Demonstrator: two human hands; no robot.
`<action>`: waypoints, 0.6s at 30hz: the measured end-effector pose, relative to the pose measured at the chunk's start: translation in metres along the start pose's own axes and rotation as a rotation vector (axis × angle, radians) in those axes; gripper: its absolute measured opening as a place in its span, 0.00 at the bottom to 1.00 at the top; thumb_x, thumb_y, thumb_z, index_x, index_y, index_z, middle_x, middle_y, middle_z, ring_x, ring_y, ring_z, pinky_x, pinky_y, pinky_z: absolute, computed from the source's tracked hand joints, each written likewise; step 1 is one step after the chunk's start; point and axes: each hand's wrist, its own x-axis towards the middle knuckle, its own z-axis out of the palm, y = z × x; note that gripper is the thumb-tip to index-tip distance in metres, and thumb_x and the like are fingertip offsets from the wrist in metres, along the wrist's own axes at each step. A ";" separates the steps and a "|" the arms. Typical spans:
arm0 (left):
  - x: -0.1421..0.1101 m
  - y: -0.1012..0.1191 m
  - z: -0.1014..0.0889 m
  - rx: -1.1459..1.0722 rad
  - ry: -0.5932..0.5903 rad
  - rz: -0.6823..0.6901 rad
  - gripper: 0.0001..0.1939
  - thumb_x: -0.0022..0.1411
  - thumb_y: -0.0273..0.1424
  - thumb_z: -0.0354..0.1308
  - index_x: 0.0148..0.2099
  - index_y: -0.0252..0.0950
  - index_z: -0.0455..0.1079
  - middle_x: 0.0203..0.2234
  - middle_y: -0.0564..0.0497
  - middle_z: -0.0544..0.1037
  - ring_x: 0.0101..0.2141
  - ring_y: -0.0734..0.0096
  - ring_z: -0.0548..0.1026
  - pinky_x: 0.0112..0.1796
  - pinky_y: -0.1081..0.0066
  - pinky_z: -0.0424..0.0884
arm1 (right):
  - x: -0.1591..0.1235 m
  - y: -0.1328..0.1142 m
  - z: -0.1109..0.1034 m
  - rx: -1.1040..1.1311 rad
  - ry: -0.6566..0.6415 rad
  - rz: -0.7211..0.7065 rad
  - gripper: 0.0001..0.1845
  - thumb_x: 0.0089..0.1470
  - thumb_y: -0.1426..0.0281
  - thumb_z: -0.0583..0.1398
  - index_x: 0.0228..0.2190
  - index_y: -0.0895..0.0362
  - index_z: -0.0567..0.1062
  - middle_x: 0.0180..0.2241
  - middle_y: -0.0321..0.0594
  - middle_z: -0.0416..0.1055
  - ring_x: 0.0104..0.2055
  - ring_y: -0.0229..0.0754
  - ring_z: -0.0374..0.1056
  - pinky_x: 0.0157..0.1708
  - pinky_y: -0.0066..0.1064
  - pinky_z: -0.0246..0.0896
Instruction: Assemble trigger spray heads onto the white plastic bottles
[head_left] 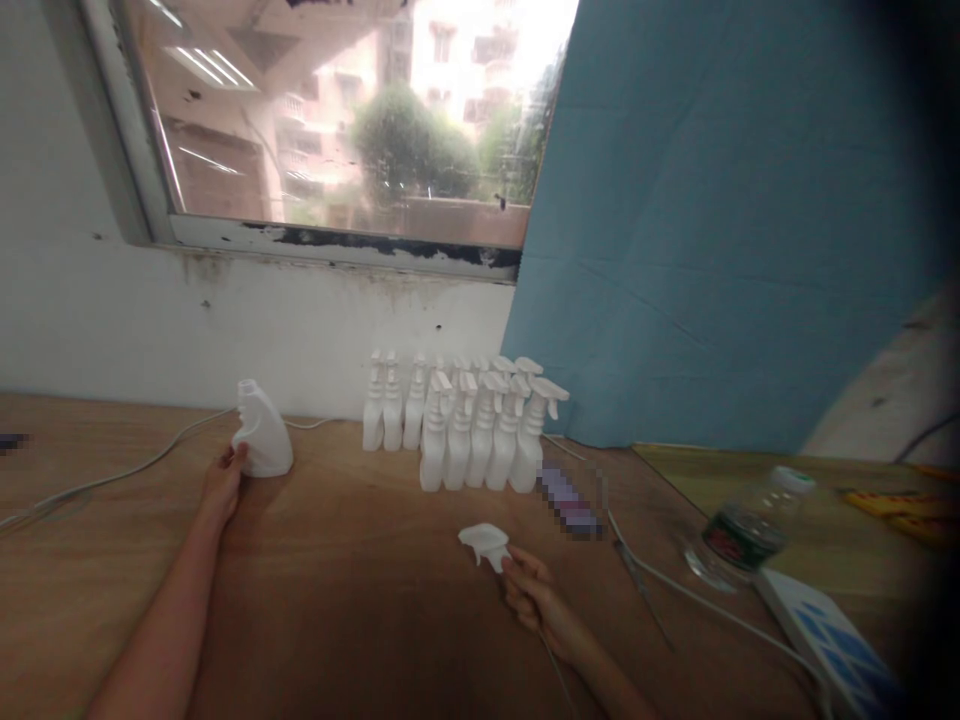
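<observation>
My left hand (225, 474) grips the lower side of a white plastic bottle (264, 436), which stands upright on the wooden table and has no spray head on its neck. Over the table's middle, my right hand (536, 592) is closed around a white trigger spray head (486, 543), its nozzle pointing left. A thin tube trails down from below that hand. Between and beyond my hands, several white spray bottles (480, 440) with trigger heads fitted stand in a tight group near the wall.
Right of the group lies a blurred purple item (570, 500), with a thin dark tool (643, 590) and a white cable (675, 588) nearby. A clear water bottle (742, 540) and a blue-and-white box (825, 640) sit farther right. A blue curtain (675, 250) hangs behind.
</observation>
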 end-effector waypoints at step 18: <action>-0.121 0.003 0.027 0.028 -0.087 -0.142 0.23 0.44 0.44 0.63 0.39 0.35 0.67 0.29 0.52 0.71 0.29 0.67 0.71 0.35 0.68 0.68 | -0.007 0.006 0.027 -0.417 -0.014 -0.277 0.25 0.45 0.56 0.66 0.44 0.54 0.79 0.37 0.41 0.79 0.40 0.53 0.73 0.43 0.42 0.67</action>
